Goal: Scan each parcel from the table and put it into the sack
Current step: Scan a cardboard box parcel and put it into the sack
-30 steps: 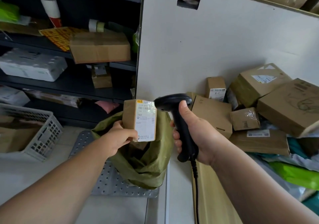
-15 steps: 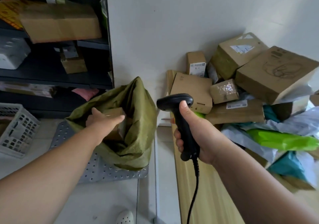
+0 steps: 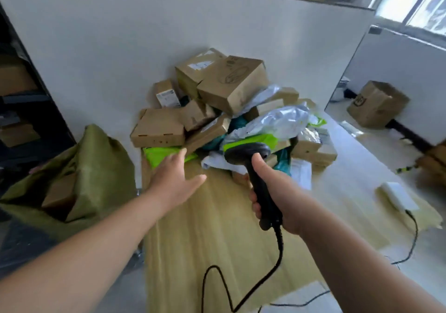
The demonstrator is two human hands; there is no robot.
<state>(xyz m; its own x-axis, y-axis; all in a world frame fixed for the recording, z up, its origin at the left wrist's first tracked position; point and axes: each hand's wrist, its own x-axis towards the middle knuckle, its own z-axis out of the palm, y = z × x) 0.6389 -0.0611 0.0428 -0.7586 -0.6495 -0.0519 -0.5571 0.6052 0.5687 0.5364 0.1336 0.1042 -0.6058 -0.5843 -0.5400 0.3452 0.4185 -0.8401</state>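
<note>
Our left hand [image 3: 175, 180] hovers over the bench [image 3: 205, 240], fingers spread, fingertips at the green mailer [image 3: 164, 154]. Our right hand [image 3: 280, 197] grips the scanner [image 3: 248, 153]; the sack [image 3: 96, 168] stands left of both.

bare table [image 3: 205, 228] near side, parcel heap [image 3: 231, 90] filling far end against wall [image 3: 120, 59], sack [image 3: 101, 168] beside left edge

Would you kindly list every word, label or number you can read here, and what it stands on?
Nothing is legible.
White label on the small upright box: too blurred.
White label on the rear box: too blurred.
Black mark on the large tilted box: unreadable.
Black print on the floor box: unreadable.
</note>
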